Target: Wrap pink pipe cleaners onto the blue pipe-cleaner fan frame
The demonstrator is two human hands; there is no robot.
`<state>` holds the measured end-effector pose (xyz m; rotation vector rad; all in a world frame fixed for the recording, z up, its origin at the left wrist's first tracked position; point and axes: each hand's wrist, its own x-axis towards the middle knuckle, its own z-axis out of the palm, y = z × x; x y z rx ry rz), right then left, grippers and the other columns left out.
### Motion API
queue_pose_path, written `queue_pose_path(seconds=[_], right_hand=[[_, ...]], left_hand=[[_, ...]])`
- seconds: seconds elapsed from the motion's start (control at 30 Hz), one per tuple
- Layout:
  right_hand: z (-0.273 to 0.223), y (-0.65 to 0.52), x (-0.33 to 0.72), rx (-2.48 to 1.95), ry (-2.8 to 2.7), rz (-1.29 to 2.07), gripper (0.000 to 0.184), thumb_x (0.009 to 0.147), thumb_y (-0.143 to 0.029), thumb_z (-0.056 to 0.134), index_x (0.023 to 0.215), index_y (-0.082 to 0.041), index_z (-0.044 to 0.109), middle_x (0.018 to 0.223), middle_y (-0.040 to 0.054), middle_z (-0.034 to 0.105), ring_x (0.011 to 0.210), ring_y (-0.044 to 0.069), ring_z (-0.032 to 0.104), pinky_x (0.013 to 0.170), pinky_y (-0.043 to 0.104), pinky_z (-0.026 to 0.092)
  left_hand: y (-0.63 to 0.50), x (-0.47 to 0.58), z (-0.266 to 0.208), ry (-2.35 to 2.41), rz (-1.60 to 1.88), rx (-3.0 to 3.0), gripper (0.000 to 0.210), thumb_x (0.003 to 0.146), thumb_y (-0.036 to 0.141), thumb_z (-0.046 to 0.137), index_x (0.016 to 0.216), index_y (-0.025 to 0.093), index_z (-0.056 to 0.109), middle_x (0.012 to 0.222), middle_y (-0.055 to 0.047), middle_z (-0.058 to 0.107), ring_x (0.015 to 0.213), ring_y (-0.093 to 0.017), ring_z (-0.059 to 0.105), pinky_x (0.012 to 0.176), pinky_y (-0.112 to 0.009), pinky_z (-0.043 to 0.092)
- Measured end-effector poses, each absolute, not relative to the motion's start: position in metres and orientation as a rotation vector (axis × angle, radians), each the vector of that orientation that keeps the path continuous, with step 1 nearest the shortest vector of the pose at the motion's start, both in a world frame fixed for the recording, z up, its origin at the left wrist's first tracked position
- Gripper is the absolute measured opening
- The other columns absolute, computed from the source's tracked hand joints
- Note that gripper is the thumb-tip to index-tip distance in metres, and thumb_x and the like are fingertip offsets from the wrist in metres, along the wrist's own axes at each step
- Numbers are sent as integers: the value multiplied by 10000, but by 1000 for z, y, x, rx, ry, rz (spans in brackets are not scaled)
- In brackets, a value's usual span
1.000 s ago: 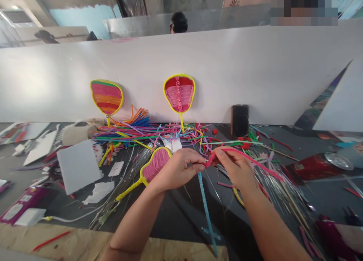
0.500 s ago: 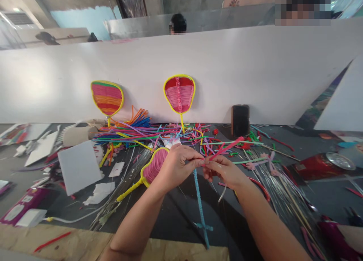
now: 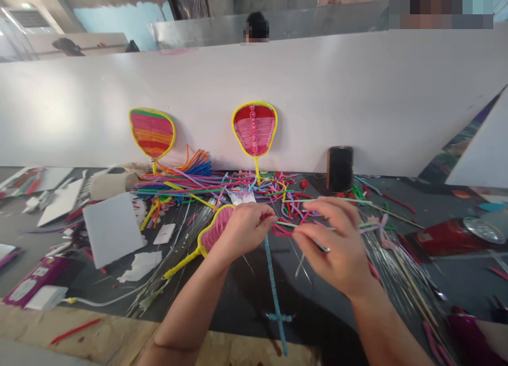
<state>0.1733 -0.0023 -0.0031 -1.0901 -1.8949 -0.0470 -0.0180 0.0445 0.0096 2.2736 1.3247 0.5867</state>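
My left hand (image 3: 256,225) is closed in a pinch at the top of a blue pipe-cleaner stem (image 3: 272,281), which hangs down over the dark table and has a short crosspiece near its lower end. From the pinch, a pink pipe cleaner (image 3: 283,232) loops toward my right hand (image 3: 331,244). That hand's fingers are spread apart, with the fingertips close to the loop; whether they touch it I cannot tell. Under my left wrist lies a yellow-rimmed fan (image 3: 216,231) wound with pink strands, partly hidden by the arm.
Two finished-looking fans, one striped (image 3: 153,133) and one with pink beads (image 3: 254,130), lean on the white board (image 3: 309,90). Pipe cleaners (image 3: 178,188) are heaped behind my hands. A dark phone (image 3: 340,169), a red can (image 3: 448,238), loose wires (image 3: 408,276) and a glue gun (image 3: 34,281) lie around.
My right hand has moved right and its fingers have spread. The pink strand that stood up between the hands now loops low between them. The blue stem has shifted slightly left.
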Motion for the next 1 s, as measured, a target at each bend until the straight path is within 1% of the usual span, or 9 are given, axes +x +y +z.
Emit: queue_pose_path(seconds=[0.13,0.37,0.5,0.67,0.73,0.8,0.87,0.93,1.0], right_hand=[[-9,-15,152,-1370,-2183,-182,98,790,-281,662,829,-198,697,1404,85,459,1302,395,309,1029,571,308],[-13,-14,150,-1300,-2178,16,164,831,-191,570,690,-178,652,1419,86,425,1345,363,241,1056,550,303],[-7,-11,161,-1138,-2016,281,118,841,-215,576,742,-198,638,1380,86,455,1332,315,288,1051,522,333],[-8,-5,169,-1086,-1737,631,127,873,-238,556,768,-219,626,1214,78,570,1153,255,511,985,477,409],[-7,-5,169,-1052,-1745,635,103,864,-223,570,778,-219,626,1165,75,586,1107,243,532,964,466,425],[-4,-6,167,-992,-1841,550,53,838,-197,601,819,-224,643,1171,73,588,1156,255,487,979,477,409],[0,-8,166,-931,-1940,462,82,819,-171,623,844,-235,668,1203,65,586,1208,267,437,988,483,402],[3,-9,166,-890,-1963,436,108,821,-177,627,860,-252,693,1186,58,605,1201,270,442,971,484,416],[2,-10,169,-870,-1897,499,135,838,-216,615,920,-270,707,1117,61,635,1125,264,504,928,478,443]], left_hand=[[43,-17,11,1302,613,2208,186,867,259,510,780,192,659,760,11,669,723,-138,594,647,-226,384],[45,-22,13,1190,677,2118,125,815,157,558,807,190,678,794,16,681,750,-127,603,684,-207,415],[46,-26,12,1144,658,2098,143,818,162,562,870,204,688,832,22,702,782,-128,623,716,-209,425],[44,-26,15,1185,636,2117,111,814,218,582,858,219,683,852,29,711,802,-142,632,857,-266,423],[41,-23,16,1231,648,2150,104,816,215,576,821,219,680,837,33,714,802,-142,634,964,-314,372],[38,-20,17,1255,670,2178,137,824,180,547,817,224,677,827,43,716,798,-134,637,1046,-355,296],[35,-18,18,1267,688,2192,182,824,137,516,818,228,674,806,50,716,773,-126,637,1081,-379,248],[32,-17,19,1266,695,2195,190,820,121,513,800,224,673,772,51,712,732,-121,631,1083,-386,246],[28,-18,22,1221,702,2165,158,827,151,536,789,216,675,753,45,708,709,-121,626,1050,-364,300]])
